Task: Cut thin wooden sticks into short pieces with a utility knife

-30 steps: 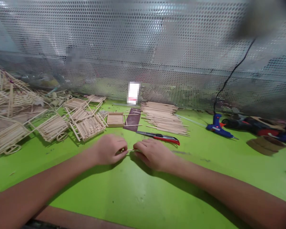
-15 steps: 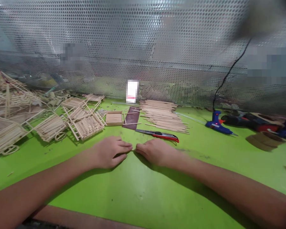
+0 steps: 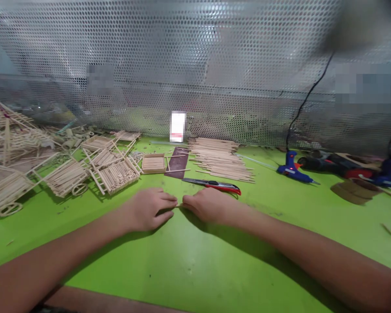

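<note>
I'm seeing the left hand (image 3: 146, 209) and right hand (image 3: 208, 205) pinching a short stick (image 3: 179, 205) between them, mid-bench (image 3: 189, 261). Built stick carts (image 3: 115, 176) are sitting leftward; loose sticks (image 3: 220, 161) are remaining behind.

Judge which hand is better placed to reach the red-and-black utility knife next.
Probably the right hand: it lies nearly straight below the utility knife, with nothing between them. The left hand is farther left, on the other side of the short wooden stick at the fingertips.
</note>
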Demonstrator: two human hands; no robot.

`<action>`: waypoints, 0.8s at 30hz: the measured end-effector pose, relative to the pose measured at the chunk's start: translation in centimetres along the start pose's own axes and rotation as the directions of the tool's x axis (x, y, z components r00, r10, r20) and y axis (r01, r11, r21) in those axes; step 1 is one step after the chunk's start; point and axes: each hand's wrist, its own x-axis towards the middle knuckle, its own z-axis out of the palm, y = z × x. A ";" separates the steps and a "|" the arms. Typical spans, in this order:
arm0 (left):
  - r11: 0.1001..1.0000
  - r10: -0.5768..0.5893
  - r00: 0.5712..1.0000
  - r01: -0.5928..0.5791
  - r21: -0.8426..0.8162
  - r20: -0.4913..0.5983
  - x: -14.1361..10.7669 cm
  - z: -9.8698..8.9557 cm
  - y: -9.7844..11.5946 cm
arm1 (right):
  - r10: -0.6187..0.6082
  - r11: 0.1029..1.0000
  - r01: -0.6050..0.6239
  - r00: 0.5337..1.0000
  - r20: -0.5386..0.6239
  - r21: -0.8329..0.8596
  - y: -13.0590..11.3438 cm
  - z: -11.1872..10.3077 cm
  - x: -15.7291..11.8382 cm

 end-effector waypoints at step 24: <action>0.973 -0.053 0.993 0.075 0.219 -0.108 0.7 -1.8 -2.6 | -0.148 0.883 0.359 0.825 -0.546 0.303 0.6 -0.5 -1.5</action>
